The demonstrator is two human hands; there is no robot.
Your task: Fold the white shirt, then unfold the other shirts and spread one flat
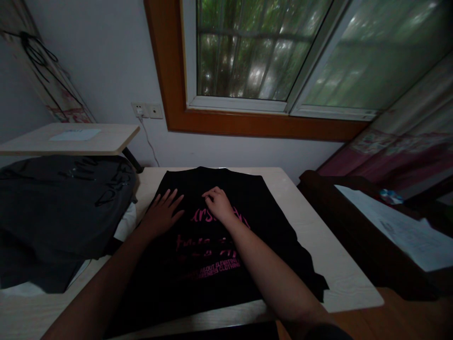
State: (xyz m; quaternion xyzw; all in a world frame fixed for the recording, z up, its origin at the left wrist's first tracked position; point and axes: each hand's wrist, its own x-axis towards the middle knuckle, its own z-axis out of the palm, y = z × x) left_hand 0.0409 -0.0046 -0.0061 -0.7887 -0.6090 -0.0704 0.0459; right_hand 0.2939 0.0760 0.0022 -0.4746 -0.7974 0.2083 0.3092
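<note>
A black T-shirt with pink lettering lies spread over the pale tabletop. My left hand rests flat on its left side, fingers spread. Above the upper line of lettering, my right hand is at the shirt with its fingers bent and the fingertips drawn together. Whatever is between those fingertips, if anything, is too small to make out. Part of the lettering is hidden behind my right hand and forearm.
Dark grey printed garments are heaped at the left, under a raised wooden shelf with a paper sheet. The pale table has its right edge near dark brown furniture bearing papers. A window is ahead.
</note>
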